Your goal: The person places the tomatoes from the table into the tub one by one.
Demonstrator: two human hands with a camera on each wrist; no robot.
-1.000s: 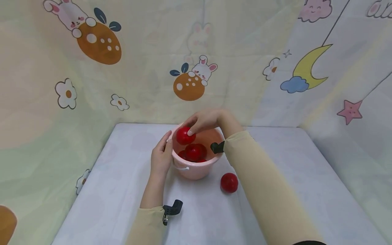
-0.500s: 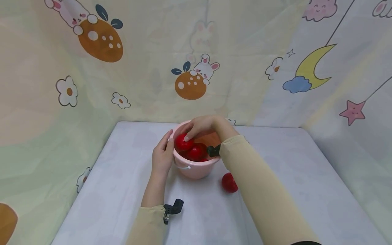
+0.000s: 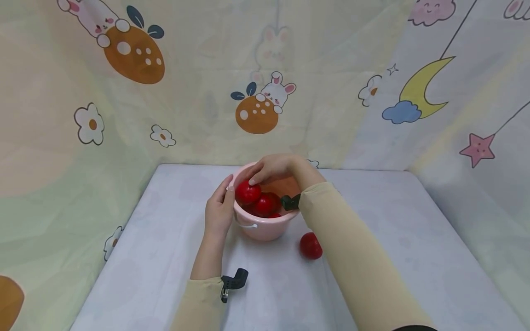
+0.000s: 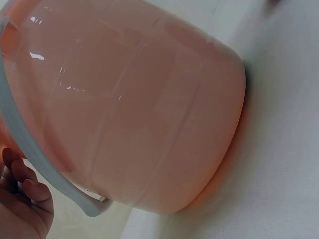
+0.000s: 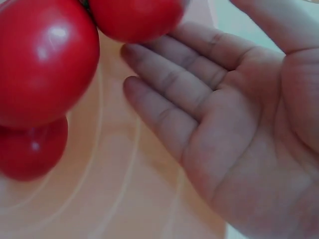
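A pink bucket stands on the table with several red tomatoes inside. My left hand holds the bucket's left rim. In the left wrist view, its bent fingers show beside the bucket wall and the pale handle. Inside the bucket, my right hand touches the upper left tomato with its thumb. The right wrist view shows fairly straight fingers at the underside of that tomato, the palm bared. Another tomato lies outside, partly behind my right sleeve.
A white-covered table carries the bucket. Behind and at the sides hang cloth walls printed with rabbits, flowers and a moon. Small black wrist mounts stick out at both cuffs.
My right hand has lowered a tomato into the bucket's left side, onto the others. Since half a second ago the thumb has risen slightly on it. My left hand stays at the rim.
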